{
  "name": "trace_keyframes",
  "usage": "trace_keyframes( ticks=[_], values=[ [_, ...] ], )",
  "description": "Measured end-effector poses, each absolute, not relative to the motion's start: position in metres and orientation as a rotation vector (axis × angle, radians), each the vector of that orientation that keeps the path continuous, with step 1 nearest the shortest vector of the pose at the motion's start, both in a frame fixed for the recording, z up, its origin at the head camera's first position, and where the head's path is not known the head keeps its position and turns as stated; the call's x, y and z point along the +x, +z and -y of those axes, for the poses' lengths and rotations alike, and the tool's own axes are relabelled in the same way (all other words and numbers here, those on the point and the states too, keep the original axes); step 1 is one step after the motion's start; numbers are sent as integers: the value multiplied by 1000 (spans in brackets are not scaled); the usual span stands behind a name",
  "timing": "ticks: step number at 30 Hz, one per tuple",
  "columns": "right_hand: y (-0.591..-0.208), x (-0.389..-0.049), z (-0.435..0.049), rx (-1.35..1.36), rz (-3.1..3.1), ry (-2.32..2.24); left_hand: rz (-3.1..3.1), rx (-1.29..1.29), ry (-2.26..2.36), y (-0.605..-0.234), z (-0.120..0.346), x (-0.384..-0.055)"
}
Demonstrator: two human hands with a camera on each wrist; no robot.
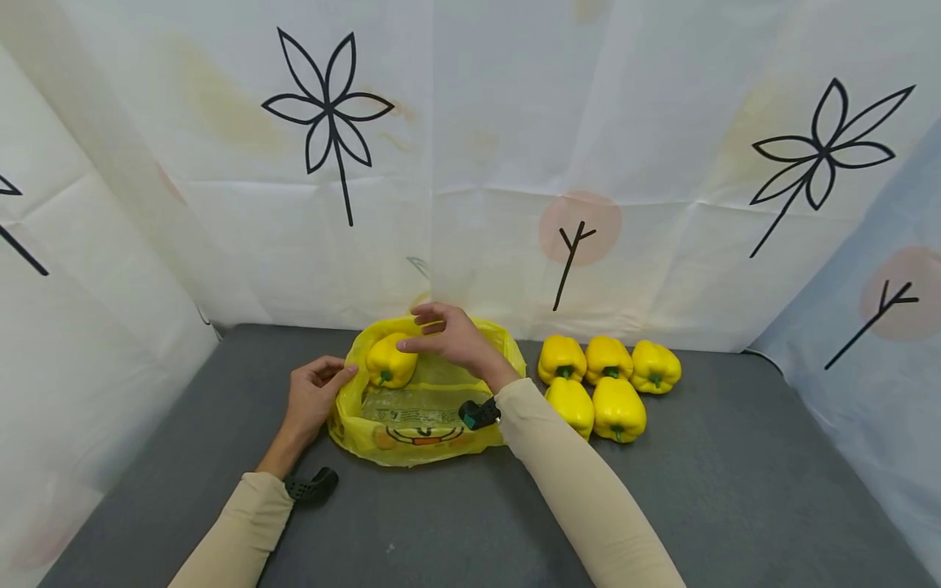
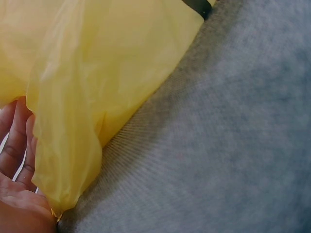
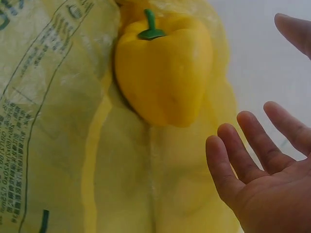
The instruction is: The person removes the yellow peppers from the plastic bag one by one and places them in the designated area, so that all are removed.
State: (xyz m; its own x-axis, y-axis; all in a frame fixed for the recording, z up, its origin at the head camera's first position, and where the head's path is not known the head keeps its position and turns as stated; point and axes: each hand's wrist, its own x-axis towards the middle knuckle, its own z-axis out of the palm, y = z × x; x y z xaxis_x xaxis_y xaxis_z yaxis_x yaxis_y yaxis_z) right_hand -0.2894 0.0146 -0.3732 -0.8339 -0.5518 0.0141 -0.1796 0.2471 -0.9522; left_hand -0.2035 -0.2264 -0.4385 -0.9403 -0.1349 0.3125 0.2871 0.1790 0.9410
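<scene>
A yellow plastic bag (image 1: pixel 434 447) lies spread open on the grey table, with print on its inside and a drawn face on its front. One yellow bell pepper (image 1: pixel 390 362) with a green stem sits inside at the bag's left. My left hand (image 1: pixel 314 392) pinches the bag's left rim between thumb and fingers; the left wrist view shows the gathered yellow film (image 2: pixel 68 145) there. Over the bag, my right hand (image 1: pixel 454 336) has its fingers spread and holds nothing. The right wrist view shows that hand (image 3: pixel 267 170) apart from the bell pepper (image 3: pixel 165 73).
Right of the bag stand several more yellow bell peppers (image 1: pixel 608 359) in two rows, one partly hidden by the right sleeve (image 1: pixel 581 490). A white curtain (image 1: pixel 478 147) with drawn plants hangs behind the table (image 1: pixel 735 474).
</scene>
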Motion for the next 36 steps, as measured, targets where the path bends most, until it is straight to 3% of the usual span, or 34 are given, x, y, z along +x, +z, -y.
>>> trace_keyframes(
  ticks=[16,23,36],
  values=[
    [-391,-290,0,-589,-2269,-1536,2118,-187,-1831,-440,228,-205],
    [-398,-292,6,-572,-2296,-1497,2091,-157,-1831,-468,237,-221],
    [-407,-291,13,-538,-2358,-1472,2093,-159,-1834,-469,237,-222]
  ],
)
